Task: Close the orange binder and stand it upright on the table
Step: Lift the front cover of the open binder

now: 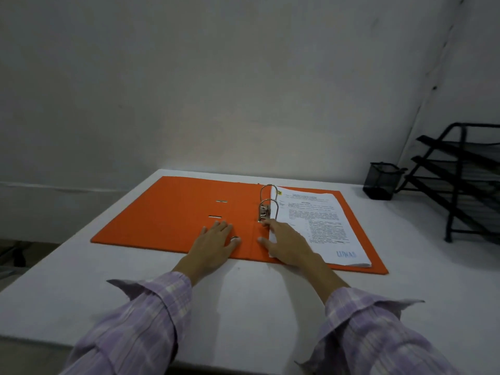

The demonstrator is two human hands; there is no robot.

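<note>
The orange binder (189, 212) looks like matt card with a faintly grainy face and no shine. Its ring mechanism (266, 205), at the spine, is bright polished metal that catches the light. The paper stack (319, 226) on the binder's 3 o'clock half is smooth, white and printed. The surface (257, 301) is pale, matt and even. At 2 o'clock, the pen cup (381, 184) and the tray rack (460, 180) look like black metal mesh and wire, dull in finish. The sleeves (140, 328) are soft woven cloth in a lilac check.
</note>
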